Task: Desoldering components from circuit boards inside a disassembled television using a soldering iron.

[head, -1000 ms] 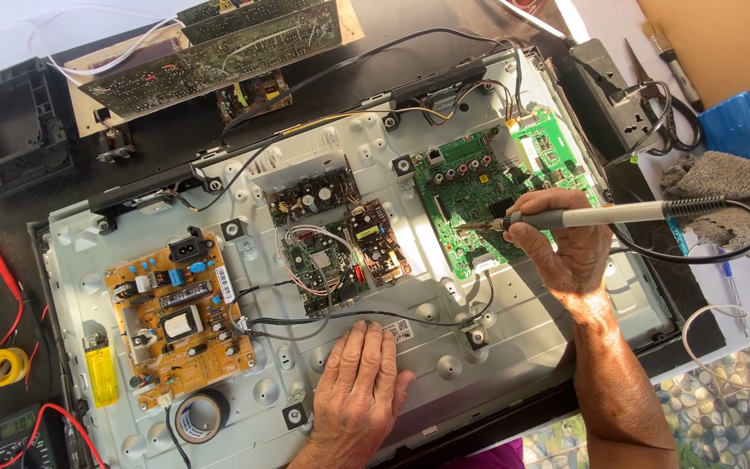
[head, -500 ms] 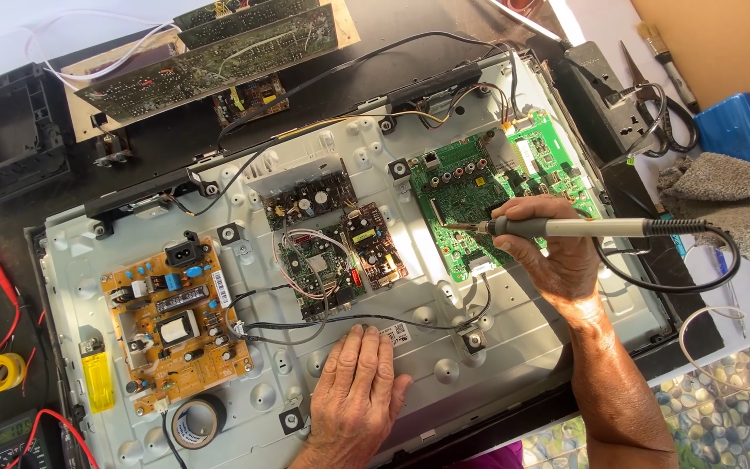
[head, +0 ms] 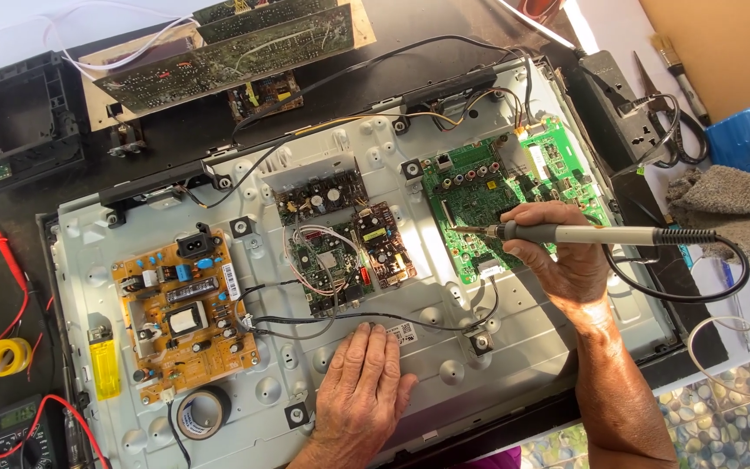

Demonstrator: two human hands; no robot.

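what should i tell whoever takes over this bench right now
Right hand: grips a soldering iron, tip on the left part of the green board.
Left hand: flat on the metal back panel, palm down, holding nothing.
Nearby: orange power board at left, roll of black tape below it, yellow lighter, multimeter at the bottom left corner.
Done: panel is open, boards exposed.
Left: cannot tell whether any joint is finished; the iron is at the green board.

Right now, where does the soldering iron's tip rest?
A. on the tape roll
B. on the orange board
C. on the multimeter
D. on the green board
D: the right hand holds the soldering iron with its tip over the green board, while the left hand lies flat on the metal panel.
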